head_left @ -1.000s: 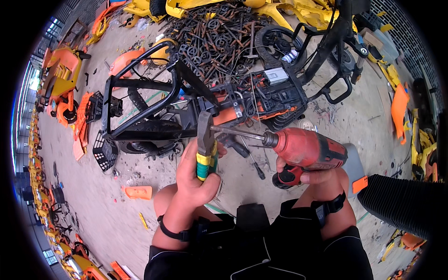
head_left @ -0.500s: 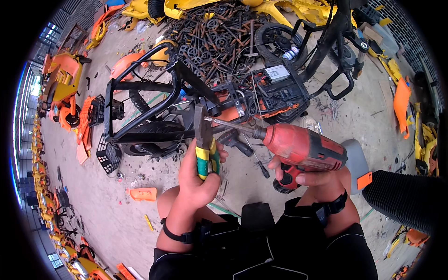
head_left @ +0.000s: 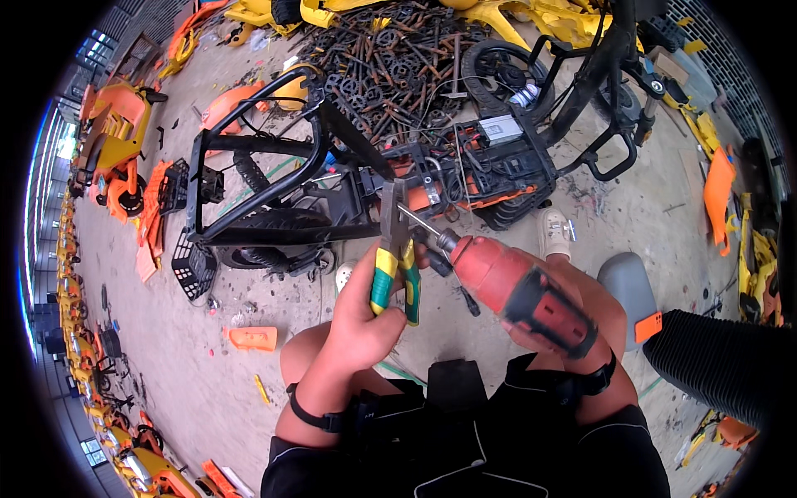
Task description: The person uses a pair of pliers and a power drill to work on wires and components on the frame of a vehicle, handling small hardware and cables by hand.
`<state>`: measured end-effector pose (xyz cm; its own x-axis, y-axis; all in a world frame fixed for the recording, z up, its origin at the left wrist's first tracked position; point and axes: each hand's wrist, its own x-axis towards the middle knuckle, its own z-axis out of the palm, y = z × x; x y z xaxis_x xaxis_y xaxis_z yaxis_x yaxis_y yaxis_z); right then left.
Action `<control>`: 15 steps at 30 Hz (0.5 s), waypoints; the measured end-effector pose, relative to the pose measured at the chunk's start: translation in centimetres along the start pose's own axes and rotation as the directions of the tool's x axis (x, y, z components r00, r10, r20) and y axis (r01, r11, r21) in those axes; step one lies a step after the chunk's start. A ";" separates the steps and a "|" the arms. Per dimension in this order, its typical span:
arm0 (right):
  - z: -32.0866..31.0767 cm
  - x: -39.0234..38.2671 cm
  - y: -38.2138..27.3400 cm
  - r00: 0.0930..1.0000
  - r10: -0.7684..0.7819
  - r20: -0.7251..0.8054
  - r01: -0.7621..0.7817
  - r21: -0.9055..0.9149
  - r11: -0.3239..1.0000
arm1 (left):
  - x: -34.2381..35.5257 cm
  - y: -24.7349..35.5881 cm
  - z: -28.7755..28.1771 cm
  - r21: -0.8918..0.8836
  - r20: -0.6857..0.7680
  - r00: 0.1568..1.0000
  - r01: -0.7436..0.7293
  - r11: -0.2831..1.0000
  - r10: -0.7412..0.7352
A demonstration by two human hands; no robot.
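Observation:
My left hand [head_left: 361,324] holds pliers [head_left: 388,270] with green and yellow handles upright, their dark jaws raised in front of the scooter frame [head_left: 314,141]. A red and black power drill [head_left: 490,278] is in my right hand [head_left: 531,340], which is mostly behind the tool. The long bit [head_left: 425,222] points up-left to the pliers' jaws; whether it touches them I cannot tell. A dark tool handle [head_left: 471,303] lies on the floor below.
Behind the dismantled scooter lies a heap of rusty parts [head_left: 382,66]. A grey seat [head_left: 623,282] with an orange phone [head_left: 647,326] and a black ribbed tube [head_left: 714,365] are at right. Yellow scooters [head_left: 116,124] and orange panels [head_left: 149,224] line the left.
My left hand and the pliers have moved right, with the handles now further apart. The drill has swung, its rear lower and its bit more steeply angled. A shoe shows more.

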<state>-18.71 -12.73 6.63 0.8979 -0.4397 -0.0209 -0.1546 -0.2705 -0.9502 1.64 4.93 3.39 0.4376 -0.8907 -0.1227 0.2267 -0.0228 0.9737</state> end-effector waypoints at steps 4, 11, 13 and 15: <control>0.5 0.9 2.3 0.924 -0.381 0.037 0.371 -0.330 0.868 | 0.2 0.1 -0.1 -0.096 -0.027 0.996 0.077 0.992 -0.080; 1.4 1.1 3.9 0.880 -0.473 0.047 0.447 -0.419 0.790 | 0.3 -0.5 -0.1 -0.154 -0.046 0.995 0.077 0.985 -0.085; 1.6 1.0 3.8 0.885 -0.464 0.035 0.438 -0.402 0.804 | 0.4 -0.5 -0.1 -0.127 -0.052 0.996 0.067 0.990 -0.074; 1.6 0.9 3.9 0.888 -0.458 0.037 0.432 -0.407 0.805 | 0.4 -0.9 -0.2 -0.129 -0.052 0.996 0.062 0.990 -0.070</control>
<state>-17.85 -12.86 2.37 0.8836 -0.2348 0.4051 0.0956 -0.7565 -0.6470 1.83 4.66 2.38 0.4651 -0.8624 -0.1999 0.3642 -0.0194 0.9311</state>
